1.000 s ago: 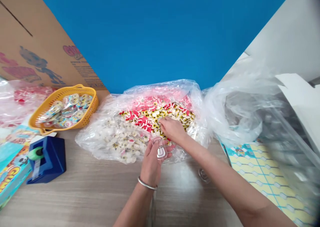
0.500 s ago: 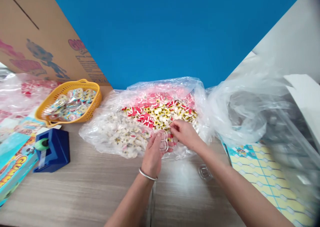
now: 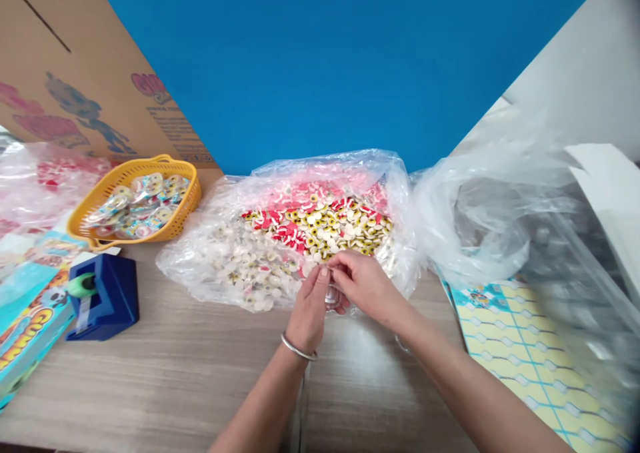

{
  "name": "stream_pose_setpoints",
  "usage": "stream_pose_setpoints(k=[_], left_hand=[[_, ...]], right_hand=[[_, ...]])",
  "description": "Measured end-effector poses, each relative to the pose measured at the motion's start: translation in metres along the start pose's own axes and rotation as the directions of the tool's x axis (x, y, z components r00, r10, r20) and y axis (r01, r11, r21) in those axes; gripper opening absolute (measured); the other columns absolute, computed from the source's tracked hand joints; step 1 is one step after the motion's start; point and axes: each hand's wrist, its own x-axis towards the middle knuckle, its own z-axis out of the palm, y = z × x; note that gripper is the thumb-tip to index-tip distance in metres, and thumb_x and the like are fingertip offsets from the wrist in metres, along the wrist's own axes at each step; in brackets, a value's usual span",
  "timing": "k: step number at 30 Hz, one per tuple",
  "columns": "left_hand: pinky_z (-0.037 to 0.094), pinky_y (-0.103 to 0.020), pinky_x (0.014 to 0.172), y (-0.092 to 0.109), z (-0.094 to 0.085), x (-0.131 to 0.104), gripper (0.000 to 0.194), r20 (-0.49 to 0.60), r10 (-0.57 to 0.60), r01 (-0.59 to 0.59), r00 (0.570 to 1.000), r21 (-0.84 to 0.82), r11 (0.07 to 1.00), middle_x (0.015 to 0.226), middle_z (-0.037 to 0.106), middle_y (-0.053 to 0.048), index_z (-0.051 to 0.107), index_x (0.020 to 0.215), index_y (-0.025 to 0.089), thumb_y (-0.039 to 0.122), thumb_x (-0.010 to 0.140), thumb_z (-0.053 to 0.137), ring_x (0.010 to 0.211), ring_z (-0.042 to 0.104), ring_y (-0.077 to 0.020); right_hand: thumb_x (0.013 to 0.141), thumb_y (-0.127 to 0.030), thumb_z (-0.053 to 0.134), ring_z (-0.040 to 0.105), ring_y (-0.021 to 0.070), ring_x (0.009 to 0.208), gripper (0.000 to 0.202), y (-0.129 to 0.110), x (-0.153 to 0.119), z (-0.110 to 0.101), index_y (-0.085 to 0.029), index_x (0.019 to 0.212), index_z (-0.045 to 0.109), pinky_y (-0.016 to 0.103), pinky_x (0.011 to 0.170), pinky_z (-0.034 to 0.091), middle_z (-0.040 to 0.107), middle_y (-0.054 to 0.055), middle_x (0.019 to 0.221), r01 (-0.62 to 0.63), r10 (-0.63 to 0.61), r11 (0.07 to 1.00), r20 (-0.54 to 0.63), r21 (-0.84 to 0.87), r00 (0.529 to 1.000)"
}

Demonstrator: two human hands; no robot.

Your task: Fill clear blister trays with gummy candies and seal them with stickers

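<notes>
Head camera: we hold a small clear plastic shell (image 3: pixel 331 296) in our left hand (image 3: pixel 311 301), while our right hand (image 3: pixel 365 285) has its fingertips narrowed together at the shell's upper edge; whether they pinch anything we cannot tell. From our hands, the plastic bag (image 3: pixel 193 256) of eye-like pieces (image 3: pixel 333 225) lies at twelve o'clock, the yellow basket (image 3: pixel 186 216) at ten, the blue tape dispenser (image 3: pixel 121 300) at nine.

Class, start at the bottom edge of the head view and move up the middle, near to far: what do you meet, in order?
Wood-grain tabletop → silver bracelet → left hand and right hand, close together → clear plastic bag of small pieces → blue panel.
</notes>
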Motion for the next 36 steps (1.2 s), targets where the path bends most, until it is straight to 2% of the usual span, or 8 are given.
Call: stream_pose_setpoints(k=[3, 7, 12, 16, 21, 28, 32, 36], left_hand=[[0.047, -0.023, 0.050, -0.003, 0.000, 0.000, 0.035, -0.040, 0.005, -0.007, 0.999, -0.044, 0.999, 0.078, 0.068, -0.002, 0.063, 0.103, 0.018, 0.048, 0.087, 0.059, 0.059, 0.062, -0.0132], [0.048, -0.023, 0.051, -0.003, 0.002, -0.001, 0.033, -0.155, 0.008, -0.010, 0.988, -0.012, 1.000, 0.078, 0.069, -0.001, 0.062, 0.099, 0.019, 0.049, 0.086, 0.059, 0.055, 0.060, -0.0119], [0.051, -0.024, 0.059, -0.001, 0.002, -0.001, 0.037, -0.245, 0.123, -0.092, 0.962, 0.135, 0.987, 0.087, 0.071, -0.004, 0.065, 0.098, 0.017, 0.051, 0.088, 0.055, 0.069, 0.064, -0.0145], [0.049, -0.023, 0.053, 0.000, -0.002, 0.000, 0.039, -0.256, 0.094, -0.069, 0.962, 0.104, 0.992, 0.084, 0.070, -0.005, 0.064, 0.099, 0.016, 0.052, 0.089, 0.053, 0.065, 0.063, -0.0147], [0.045, -0.023, 0.047, 0.004, -0.012, -0.001, 0.042, -0.326, 0.067, -0.083, 0.943, -0.035, 0.996, 0.090, 0.070, -0.006, 0.060, 0.101, 0.018, 0.056, 0.088, 0.054, 0.059, 0.062, -0.0140], [0.046, -0.025, 0.049, 0.012, -0.019, -0.003, 0.039, -0.357, 0.023, -0.074, 0.934, -0.130, 0.989, 0.091, 0.071, -0.007, 0.062, 0.104, 0.019, 0.054, 0.087, 0.056, 0.061, 0.063, -0.0157], [0.047, -0.026, 0.050, 0.011, -0.021, 0.000, 0.039, -0.347, 0.002, -0.068, 0.938, -0.178, 0.982, 0.090, 0.072, -0.008, 0.062, 0.104, 0.019, 0.053, 0.087, 0.055, 0.062, 0.064, -0.0166], [0.051, -0.027, 0.055, 0.013, -0.019, 0.000, 0.034, -0.327, -0.031, -0.055, 0.944, -0.250, 0.967, 0.097, 0.072, -0.010, 0.061, 0.106, 0.017, 0.045, 0.086, 0.060, 0.069, 0.068, -0.0181]], right_hand=[[0.088, -0.016, 0.053, 0.058, 0.0131, 0.064, 0.013, 0.002, -0.005, 0.002, -0.021, 0.097, 0.060, 0.025, 0.063, 0.042, 0.062, -0.003, 0.072, -0.026, 0.029, 0.998, -0.049, 0.056, 0.998], [0.091, -0.019, 0.052, 0.059, 0.0129, 0.069, 0.008, 0.008, -0.009, 0.007, -0.022, 0.090, 0.059, 0.024, 0.066, 0.045, 0.063, -0.002, 0.077, 0.030, -0.013, 0.981, -0.087, 0.189, 0.996], [0.090, -0.017, 0.055, 0.058, 0.0155, 0.083, 0.009, 0.009, -0.011, 0.016, -0.020, 0.089, 0.064, 0.027, 0.076, 0.044, 0.059, 0.003, 0.091, 0.137, -0.147, 0.987, -0.110, -0.088, 0.983], [0.090, -0.015, 0.054, 0.057, 0.0148, 0.078, 0.012, 0.003, -0.004, 0.013, -0.019, 0.085, 0.064, 0.026, 0.072, 0.043, 0.058, 0.003, 0.088, 0.120, -0.127, 0.968, -0.015, -0.222, 0.992], [0.093, -0.016, 0.051, 0.059, 0.0151, 0.084, 0.016, -0.006, 0.036, 0.009, -0.020, 0.089, 0.067, 0.025, 0.076, 0.042, 0.062, 0.002, 0.085, 0.181, -0.187, 0.963, -0.014, -0.200, 0.982], [0.092, -0.017, 0.049, 0.058, 0.0176, 0.080, 0.021, -0.004, 0.104, 0.042, -0.024, 0.098, 0.068, 0.027, 0.067, 0.039, 0.059, 0.006, 0.101, 0.263, -0.217, 0.842, 0.151, -0.471, 0.964], [0.087, -0.015, 0.055, 0.059, 0.0163, 0.083, 0.017, 0.006, 0.110, 0.043, -0.022, 0.093, 0.069, 0.026, 0.073, 0.042, 0.059, 0.005, 0.103, 0.237, -0.206, 0.908, 0.123, -0.345, 0.971], [0.083, -0.010, 0.059, 0.060, 0.0135, 0.080, 0.013, 0.009, 0.088, 0.026, -0.018, 0.087, 0.069, 0.025, 0.074, 0.043, 0.064, 0.002, 0.094, 0.201, -0.201, 0.975, 0.009, -0.095, 0.980]])
